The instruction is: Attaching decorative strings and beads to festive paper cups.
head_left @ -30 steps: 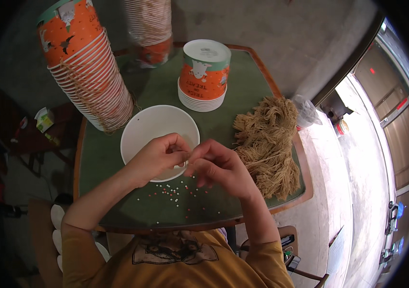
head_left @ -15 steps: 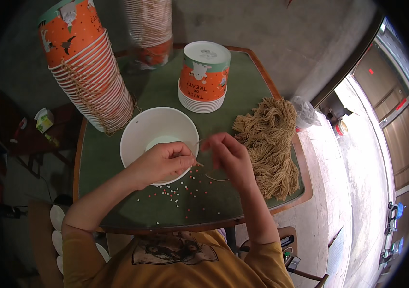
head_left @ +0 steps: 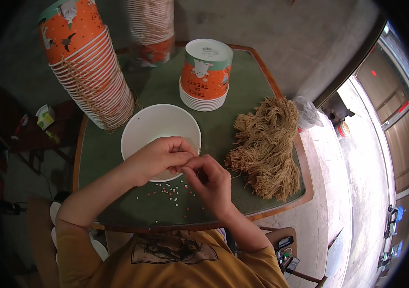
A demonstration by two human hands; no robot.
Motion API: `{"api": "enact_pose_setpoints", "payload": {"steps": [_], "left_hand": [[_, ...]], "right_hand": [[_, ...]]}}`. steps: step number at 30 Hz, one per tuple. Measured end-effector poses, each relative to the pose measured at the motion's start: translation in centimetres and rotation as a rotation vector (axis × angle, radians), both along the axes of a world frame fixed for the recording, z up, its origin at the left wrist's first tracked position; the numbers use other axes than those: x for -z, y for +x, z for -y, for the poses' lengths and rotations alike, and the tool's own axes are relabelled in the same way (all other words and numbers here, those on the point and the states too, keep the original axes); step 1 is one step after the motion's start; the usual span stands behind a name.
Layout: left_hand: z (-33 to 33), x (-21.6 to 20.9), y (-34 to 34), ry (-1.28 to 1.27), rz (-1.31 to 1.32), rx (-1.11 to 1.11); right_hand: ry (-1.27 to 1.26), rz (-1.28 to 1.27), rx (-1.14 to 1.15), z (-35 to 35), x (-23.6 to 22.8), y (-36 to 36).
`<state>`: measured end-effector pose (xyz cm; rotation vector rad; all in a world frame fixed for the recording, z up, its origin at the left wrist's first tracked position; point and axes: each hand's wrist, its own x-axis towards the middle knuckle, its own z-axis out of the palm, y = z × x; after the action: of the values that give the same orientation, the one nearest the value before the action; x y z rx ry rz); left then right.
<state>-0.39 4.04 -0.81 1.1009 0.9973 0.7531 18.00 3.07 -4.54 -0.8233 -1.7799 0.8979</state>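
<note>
An open paper bucket point(head_left: 137, 126), white inside, stands on the table's near half. My left hand point(head_left: 163, 156) lies across its near right rim, fingers pinched on a thin length of tan twine that is mostly hidden. Right beside it, fingertips touching, my right hand point(head_left: 209, 182) is closed in a pinch on the same twine. A short piece of it shows at the right of that hand. To the right lies a thick bundle of tan twine point(head_left: 271, 149). Small white and red paper dots point(head_left: 170, 191) are scattered just below the bucket.
A tall leaning stack of orange buckets point(head_left: 91, 72) with twine handles rises at the left. A shorter upside-down stack point(head_left: 207, 72) stands at the back middle. Behind is a plastic-wrapped stack point(head_left: 151, 29). A clear plastic bag point(head_left: 308, 113) sits by the table's right edge.
My right hand has moved left and down, bringing its fingertips against my left hand. My left hand stays at the bucket's rim. The view has shifted slightly.
</note>
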Motion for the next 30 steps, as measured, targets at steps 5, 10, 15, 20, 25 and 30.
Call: {"api": "enact_pose_setpoints", "payload": {"steps": [5, 10, 15, 20, 25, 30], "left_hand": [[0.3, -0.5, -0.1, -0.11, 0.076, -0.067], [0.1, 0.3, -0.7, -0.031, 0.089, -0.037], [1.5, -0.3, 0.2, 0.451, -0.337, -0.083], [1.8, -1.1, 0.8, 0.579, -0.437, -0.065], [1.7, -1.0, 0.5, 0.65, -0.477, -0.039], [1.6, -0.8, 0.4, 0.728, -0.479, 0.015]], "right_hand": [[0.059, 0.024, 0.018, -0.3, 0.1, 0.1], [-0.133, -0.105, -0.092, -0.7, 1.3, 1.0], [-0.475, -0.465, -0.084, -0.7, 0.1, 1.1], [0.051, 0.083, 0.024, -1.4, 0.1, 0.9], [0.019, 0.067, 0.037, -1.2, 0.1, 0.3], [-0.025, 0.045, 0.037, -1.0, -0.1, 0.1]]}}
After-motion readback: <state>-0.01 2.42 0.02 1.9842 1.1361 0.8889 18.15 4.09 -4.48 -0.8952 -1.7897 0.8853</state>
